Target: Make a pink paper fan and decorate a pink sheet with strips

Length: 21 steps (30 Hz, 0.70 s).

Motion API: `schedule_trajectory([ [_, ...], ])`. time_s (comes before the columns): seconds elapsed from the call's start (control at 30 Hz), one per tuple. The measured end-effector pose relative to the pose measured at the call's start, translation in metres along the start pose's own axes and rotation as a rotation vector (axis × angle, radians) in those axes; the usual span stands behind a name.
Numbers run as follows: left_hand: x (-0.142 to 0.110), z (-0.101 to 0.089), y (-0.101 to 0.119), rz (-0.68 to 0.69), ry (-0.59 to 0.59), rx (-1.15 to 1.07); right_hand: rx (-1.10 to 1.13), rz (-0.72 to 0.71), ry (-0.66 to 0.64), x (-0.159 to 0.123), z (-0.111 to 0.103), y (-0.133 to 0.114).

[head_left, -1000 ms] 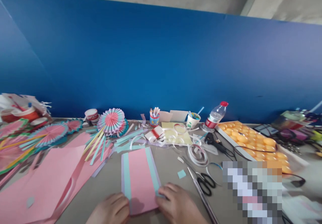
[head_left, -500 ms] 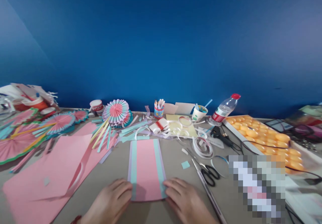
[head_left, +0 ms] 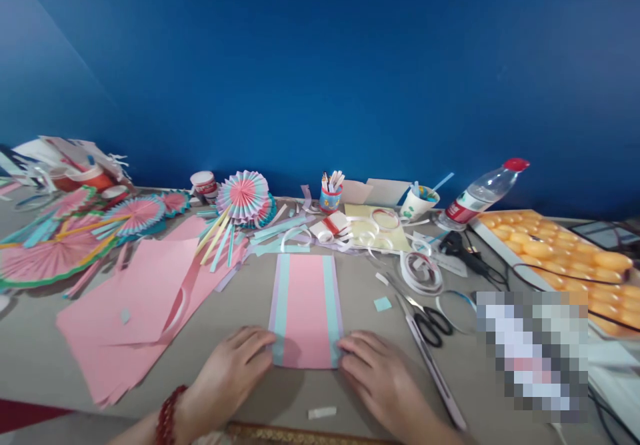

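A pink sheet of paper (head_left: 306, 305) with blue and lilac bands along both long sides lies in front of me. My left hand (head_left: 240, 365), with a red beaded bracelet (head_left: 171, 413) on its wrist, grips the sheet's lower left edge, fingers bent. At the lower right edge my right hand (head_left: 373, 371) grips it the same way. Both thumbs are partly hidden. The near end of the sheet looks slightly curved. To the right lie black-handled scissors (head_left: 431, 321) and a long, slim cutter knife (head_left: 436, 373). A small blue paper square (head_left: 383, 304) rests between sheet and scissors.
Pink sheets (head_left: 135, 298) and pleated paper fans (head_left: 243, 195) spread over the left. Along the blue wall stand a small blue pot (head_left: 331, 201), a paper cup (head_left: 419, 205) and a tilted bottle (head_left: 480, 195). A tray of orange domes (head_left: 555, 251) and cables lie right.
My view has tilted down and turned a little left, so the table's near edge and a white paper scrap now show. Both hands stay at the sheet's lower edges.
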State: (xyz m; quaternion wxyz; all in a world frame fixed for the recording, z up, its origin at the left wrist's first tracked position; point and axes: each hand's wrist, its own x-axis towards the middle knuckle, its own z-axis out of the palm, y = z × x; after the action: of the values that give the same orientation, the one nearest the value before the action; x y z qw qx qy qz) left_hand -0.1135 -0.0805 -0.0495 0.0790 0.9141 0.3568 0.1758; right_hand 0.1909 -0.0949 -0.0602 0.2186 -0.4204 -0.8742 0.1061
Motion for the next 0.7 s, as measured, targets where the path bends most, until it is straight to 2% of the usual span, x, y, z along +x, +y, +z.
schedule_trajectory([
  [0.17, 0.0003, 0.0005, 0.0014, -0.069, -0.046, -0.058, 0.054, 0.04, 0.031, 0.0015, -0.0026, -0.0035],
  [0.7, 0.0078, -0.0013, 0.0054, -0.27, -0.022, -0.234, 0.196, 0.213, 0.026, 0.0091, -0.0056, -0.007],
])
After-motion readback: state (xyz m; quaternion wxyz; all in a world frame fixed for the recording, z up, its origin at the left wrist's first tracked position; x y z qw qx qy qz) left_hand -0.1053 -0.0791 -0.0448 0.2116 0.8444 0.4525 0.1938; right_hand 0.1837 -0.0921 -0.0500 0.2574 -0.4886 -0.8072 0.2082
